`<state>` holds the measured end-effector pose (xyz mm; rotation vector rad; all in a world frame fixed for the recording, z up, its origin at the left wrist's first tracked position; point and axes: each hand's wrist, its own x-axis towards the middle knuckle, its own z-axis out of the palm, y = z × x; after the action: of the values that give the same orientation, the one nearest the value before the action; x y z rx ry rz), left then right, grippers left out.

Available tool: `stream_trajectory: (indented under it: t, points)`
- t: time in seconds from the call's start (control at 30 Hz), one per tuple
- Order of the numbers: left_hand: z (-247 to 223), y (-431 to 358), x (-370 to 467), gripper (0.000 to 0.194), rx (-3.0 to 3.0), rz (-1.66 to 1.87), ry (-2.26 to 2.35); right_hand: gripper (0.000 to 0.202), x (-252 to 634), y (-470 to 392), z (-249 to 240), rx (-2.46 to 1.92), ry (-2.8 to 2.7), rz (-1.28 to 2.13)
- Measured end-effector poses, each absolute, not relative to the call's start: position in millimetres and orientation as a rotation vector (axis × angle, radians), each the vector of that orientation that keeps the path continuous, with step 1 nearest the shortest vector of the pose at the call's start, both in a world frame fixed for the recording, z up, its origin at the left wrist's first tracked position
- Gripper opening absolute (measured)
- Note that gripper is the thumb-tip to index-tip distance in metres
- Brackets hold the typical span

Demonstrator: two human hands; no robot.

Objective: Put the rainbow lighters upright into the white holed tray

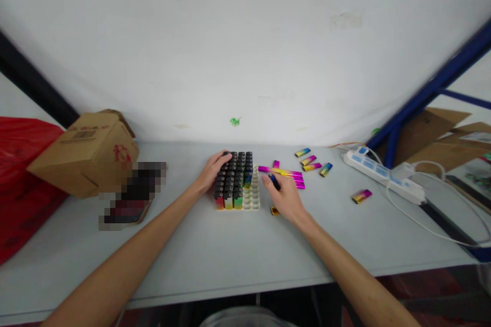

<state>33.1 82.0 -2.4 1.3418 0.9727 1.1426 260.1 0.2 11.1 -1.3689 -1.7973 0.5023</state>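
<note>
Black-topped lighters (233, 179) stand upright in close rows in a pale tray (256, 199). Bare round cells show along the tray's right side. My left hand (211, 172) is closed around the far left side of the lighter block, fingers over its corner. To the right of the tray, my right hand (286, 195) grips a dark-topped lighter (273, 181), its lower part hidden by the fingers. Just beyond that hand lie shiny pink and yellow strips (282, 170), partly covered by it. A small gold piece (274, 211) lies below the right hand.
Shiny two-coloured pieces (311, 167) are scattered on the grey table (215, 260) to the right. Further right sits a white power strip (383, 173) with loose cables. At left are a cardboard box (86, 150), a red bag (26, 189) and a blurred dark phone-like object (132, 194).
</note>
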Motion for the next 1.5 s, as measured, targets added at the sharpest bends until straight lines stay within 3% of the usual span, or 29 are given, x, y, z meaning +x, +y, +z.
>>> stream_trajectory:
  t: [0.43, 0.63, 0.87, 1.3, 1.5]
  points:
    - [-2.5, 81.3, 33.4, 0.032, 1.367, 1.128, 1.0, 0.026, 261.0, -2.2, 16.9, -1.289, -1.943, 0.535]
    - [-2.9, 81.6, 33.3, 0.029, 1.371, 1.132, 0.967, 0.031, 264.5, -3.7, 26.2, -1.072, -2.156, 0.286]
    - [-0.5, 80.0, 34.4, 0.033, 1.38, 1.129, 0.989, 0.042, 254.8, 2.8, 14.4, -1.233, -2.041, 0.468]
    - [-6.0, 81.0, 35.1, 0.039, 1.495, 1.129, 1.038, 0.034, 246.6, 11.4, 7.0, -1.257, -2.372, 0.126]
    - [14.6, 73.1, 14.2, 0.054, 1.685, 1.517, 1.448, 0.042, 265.8, 8.7, 17.2, -1.298, -2.353, 0.095]
